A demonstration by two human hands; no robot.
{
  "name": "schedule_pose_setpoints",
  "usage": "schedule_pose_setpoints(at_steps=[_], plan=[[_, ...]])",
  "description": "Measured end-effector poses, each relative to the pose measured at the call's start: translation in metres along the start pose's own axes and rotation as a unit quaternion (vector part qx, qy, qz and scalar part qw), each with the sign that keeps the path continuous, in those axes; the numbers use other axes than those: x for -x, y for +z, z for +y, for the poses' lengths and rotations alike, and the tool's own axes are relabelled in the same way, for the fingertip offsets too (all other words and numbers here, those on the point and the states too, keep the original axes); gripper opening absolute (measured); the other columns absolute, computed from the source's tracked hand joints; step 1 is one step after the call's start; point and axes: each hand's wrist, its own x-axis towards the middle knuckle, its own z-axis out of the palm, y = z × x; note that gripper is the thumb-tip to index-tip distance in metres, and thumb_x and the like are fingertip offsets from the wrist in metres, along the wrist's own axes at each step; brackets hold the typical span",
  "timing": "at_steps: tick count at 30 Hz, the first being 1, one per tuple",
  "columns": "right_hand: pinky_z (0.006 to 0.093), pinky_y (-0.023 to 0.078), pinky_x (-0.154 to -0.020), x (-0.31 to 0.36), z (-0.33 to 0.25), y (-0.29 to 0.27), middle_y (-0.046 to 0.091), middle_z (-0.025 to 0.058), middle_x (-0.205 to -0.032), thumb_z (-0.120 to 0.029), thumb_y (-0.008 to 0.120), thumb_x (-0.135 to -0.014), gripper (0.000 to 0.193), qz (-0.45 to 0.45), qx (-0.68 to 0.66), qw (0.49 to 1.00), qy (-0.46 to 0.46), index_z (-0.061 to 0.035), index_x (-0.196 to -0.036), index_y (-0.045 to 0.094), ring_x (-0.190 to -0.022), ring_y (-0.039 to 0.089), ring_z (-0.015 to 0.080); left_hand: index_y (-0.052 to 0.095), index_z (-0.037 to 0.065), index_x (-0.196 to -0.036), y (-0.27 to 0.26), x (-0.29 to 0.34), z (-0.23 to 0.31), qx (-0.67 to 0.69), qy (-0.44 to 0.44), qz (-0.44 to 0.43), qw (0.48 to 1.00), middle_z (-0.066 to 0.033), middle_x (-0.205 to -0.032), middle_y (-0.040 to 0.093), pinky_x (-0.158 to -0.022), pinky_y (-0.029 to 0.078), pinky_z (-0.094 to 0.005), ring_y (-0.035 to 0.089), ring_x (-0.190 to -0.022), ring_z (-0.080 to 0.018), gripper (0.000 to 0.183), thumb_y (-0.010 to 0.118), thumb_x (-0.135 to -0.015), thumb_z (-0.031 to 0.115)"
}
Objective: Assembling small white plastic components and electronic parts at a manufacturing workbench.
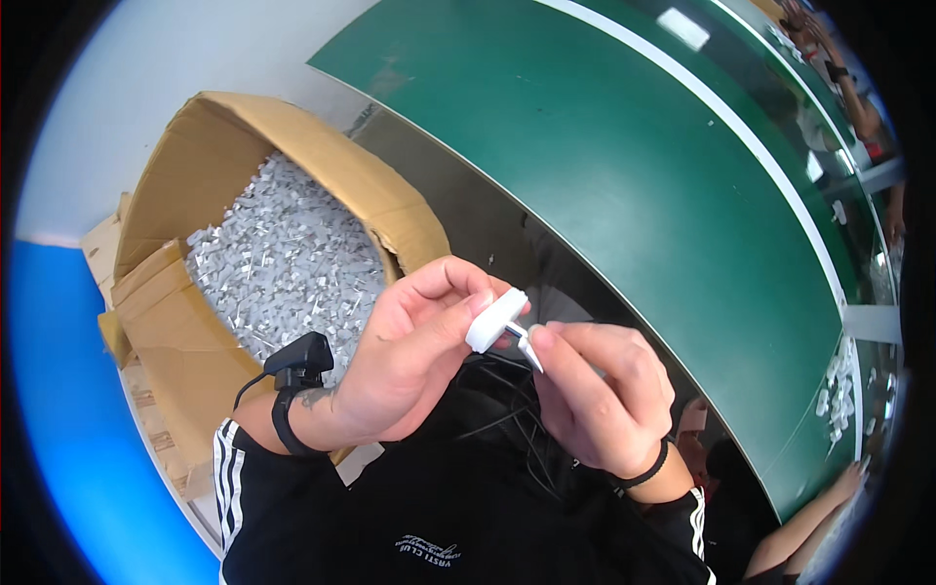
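Over my lap, my left hand [414, 341] is closed on a white rounded plastic piece [494, 322], pinched between thumb and fingers. A short shiny metal pin [517, 330] sticks out of its side toward my right hand [609, 390]. That hand is closed too, with thumb and forefinger gripping a small white pointed plastic piece [532, 354] at the end of the pin. The two white pieces are close together, joined or nearly joined by the pin; I cannot tell which. My fingertips hide part of both.
Left of me, a large open cardboard box [390, 195] holds a heap of small white plastic parts [292, 263] with metal bits. A green table [585, 166] curves ahead and right. Loose white parts [837, 395] lie on its right side, near another person's arm [814, 522].
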Motion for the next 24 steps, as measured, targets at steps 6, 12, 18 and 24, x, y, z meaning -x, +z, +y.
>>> schedule_pose_setpoints(at_steps=[6, 12, 18, 24], plan=[[0.0224, 0.046, -0.049, 0.015, -0.008, -0.017, 0.062, 0.0129, -0.084, 0.010, 0.070, -0.074, 0.016, 0.026, -0.248, 0.909, 0.335, 0.0058, -0.089, 0.065, -0.060, 0.059, 0.0116, 0.049, 0.000, -0.117, -0.003, -0.016, -0.014, -0.236, 0.236, -0.094, 0.938, -0.0141, -0.112, 0.054, -0.089, 0.043, -0.0336, 0.054, -0.103, -0.0200, 0.053, 0.079, -0.076, 0.013], [0.0246, 0.051, -0.056, 0.020, -0.011, -0.028, 0.059, 0.0158, -0.094, 0.008, 0.065, -0.080, 0.012, 0.026, -0.458, 0.727, 0.511, 0.0080, -0.091, 0.063, -0.073, 0.062, 0.0144, 0.066, -0.004, -0.098, 0.001, -0.018, -0.007, -0.386, 0.301, -0.095, 0.867, -0.0110, -0.092, 0.060, -0.070, 0.045, -0.0288, 0.057, -0.082, -0.0174, 0.040, 0.083, -0.062, -0.002], [0.0227, 0.044, -0.059, 0.042, -0.005, -0.031, 0.060, 0.0097, -0.080, 0.001, 0.069, -0.078, 0.011, 0.007, -0.379, 0.842, 0.385, 0.0035, -0.088, 0.067, -0.066, 0.057, 0.0128, 0.071, -0.001, -0.090, 0.012, -0.012, -0.010, -0.414, 0.302, -0.075, 0.856, -0.0067, -0.082, 0.061, -0.059, 0.044, -0.0233, 0.058, -0.072, -0.0128, 0.031, 0.083, -0.062, -0.001], [0.0222, 0.040, -0.054, 0.051, -0.008, -0.029, 0.059, 0.0078, -0.077, -0.003, 0.072, -0.077, 0.012, 0.012, -0.360, 0.842, 0.401, 0.0025, -0.087, 0.068, -0.063, 0.055, 0.0120, 0.072, 0.003, -0.089, 0.004, -0.015, -0.013, -0.420, 0.283, -0.094, 0.857, -0.0042, -0.080, 0.062, -0.057, 0.042, -0.0236, 0.059, -0.068, -0.0130, 0.028, 0.082, -0.063, 0.001]])
